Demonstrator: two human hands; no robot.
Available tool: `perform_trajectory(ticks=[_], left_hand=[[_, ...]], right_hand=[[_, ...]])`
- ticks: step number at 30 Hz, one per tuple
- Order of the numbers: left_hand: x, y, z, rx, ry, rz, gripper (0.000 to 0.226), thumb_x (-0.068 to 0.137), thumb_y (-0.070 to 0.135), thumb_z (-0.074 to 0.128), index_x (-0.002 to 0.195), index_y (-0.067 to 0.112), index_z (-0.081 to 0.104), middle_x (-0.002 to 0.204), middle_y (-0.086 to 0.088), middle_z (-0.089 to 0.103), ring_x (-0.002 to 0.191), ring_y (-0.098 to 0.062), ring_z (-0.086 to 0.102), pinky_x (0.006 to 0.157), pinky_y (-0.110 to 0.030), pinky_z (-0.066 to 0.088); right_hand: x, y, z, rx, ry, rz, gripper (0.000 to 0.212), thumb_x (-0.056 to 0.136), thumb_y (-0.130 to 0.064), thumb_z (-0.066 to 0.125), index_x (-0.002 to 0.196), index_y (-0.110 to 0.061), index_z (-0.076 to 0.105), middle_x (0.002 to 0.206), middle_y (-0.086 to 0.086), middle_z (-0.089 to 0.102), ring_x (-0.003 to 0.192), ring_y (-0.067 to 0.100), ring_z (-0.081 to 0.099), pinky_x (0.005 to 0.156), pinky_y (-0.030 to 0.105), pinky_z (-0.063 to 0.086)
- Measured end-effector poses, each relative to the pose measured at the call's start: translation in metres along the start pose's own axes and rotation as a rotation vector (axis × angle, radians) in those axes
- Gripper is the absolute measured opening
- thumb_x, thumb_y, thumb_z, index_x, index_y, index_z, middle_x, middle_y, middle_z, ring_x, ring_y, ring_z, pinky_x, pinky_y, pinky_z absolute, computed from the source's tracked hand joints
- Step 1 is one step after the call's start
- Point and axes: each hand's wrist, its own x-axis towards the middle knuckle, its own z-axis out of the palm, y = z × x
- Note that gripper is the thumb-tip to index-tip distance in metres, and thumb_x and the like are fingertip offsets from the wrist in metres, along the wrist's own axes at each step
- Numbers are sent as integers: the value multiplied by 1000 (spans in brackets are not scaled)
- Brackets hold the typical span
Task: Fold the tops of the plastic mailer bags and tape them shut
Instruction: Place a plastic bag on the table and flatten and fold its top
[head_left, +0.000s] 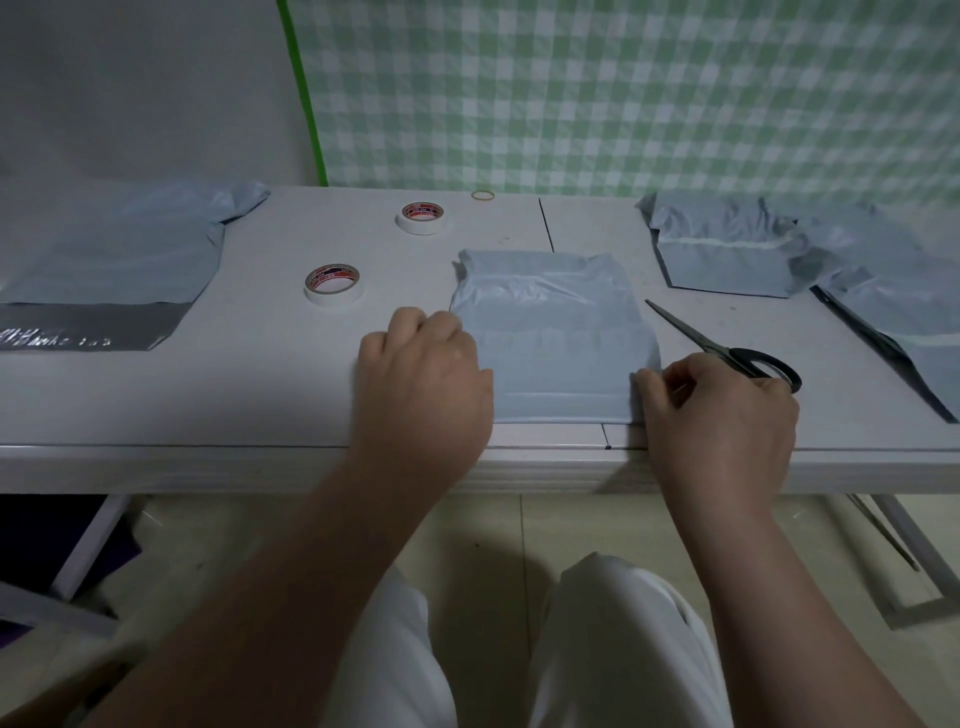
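- Head view: a grey mailer bag (556, 338) lies flat at the worktop's (260, 395) front edge, about midway along it.
- The left hand (423, 384), fingers curled, grips the bag's left edge.
- The right hand (722, 415) pinches its right edge near the front corner.
- Scissors (727, 345) lie just right of the bag, handles touching the right hand.
- A near tape roll (333, 283) and a far tape roll (422, 217) sit left of the bag.

The middle bag (550, 332) is pale blue-grey, and the left bag (104, 249) too, with a dark grey strip. The near tape roll (333, 285) is white, its core printed in red, it seems. The scissors (727, 345) have black handles. The table (260, 374) is white; the cloth (623, 88) has green-and-white checks.
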Motion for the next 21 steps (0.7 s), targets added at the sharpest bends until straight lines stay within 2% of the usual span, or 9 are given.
perform_trajectory(ticks=[3,5,7,9,13,17,19,21], left_hand=[[-4,-7,5,-24,-18,57,17,76,24,48,68,16,61,69,1,61,75,-27,55,60,-31,34],[-6,-9,6,-103,-41,51,22,80,25,44,81,21,66,78,8,67,82,-25,57,64,-29,34],[-7,-9,7,-127,-66,66,24,81,25,44,84,23,68,85,11,69,89,-27,61,65,-30,40],[-9,-10,7,-98,-78,84,27,83,25,43,86,22,70,90,8,71,92,-30,64,65,-32,46],[-15,-11,6,-101,-107,96,42,87,32,36,105,19,71,110,-2,71,99,-37,64,73,-37,51],[-16,-9,5,-92,-138,74,47,89,34,33,111,18,71,115,-6,69,102,-38,63,79,-38,50],[-17,-9,4,-95,-141,70,47,88,34,33,111,18,70,115,-6,69,102,-38,63,80,-38,50],[-18,-9,3,-106,-137,71,48,87,35,33,112,18,70,116,-7,69,102,-39,63,82,-40,50]], right_hand=[[0,0,1,15,0,18,23,87,-37,59,87,-16,69,68,-3,51,102,33,42,74,29,25],[0,-1,1,25,1,35,22,87,-37,60,85,-17,69,68,-3,50,103,32,42,73,27,23],[-1,-2,1,27,-7,46,20,86,-38,60,83,-19,67,67,-4,50,104,32,42,72,27,21],[-1,-1,1,35,-18,53,19,86,-37,61,81,-19,66,66,-4,50,104,31,41,71,27,22],[-1,-1,0,57,-18,71,18,86,-36,63,78,-19,65,65,-5,50,104,31,41,72,28,26],[-3,-4,-1,66,17,56,15,83,-32,65,76,-19,63,63,-6,51,97,35,48,72,29,29],[-3,-4,0,0,87,-28,13,82,-29,66,82,-16,64,71,2,60,90,38,52,77,34,32],[-7,-8,-2,-37,154,-128,17,81,-27,64,92,-14,67,86,12,65,91,38,52,87,39,32]])
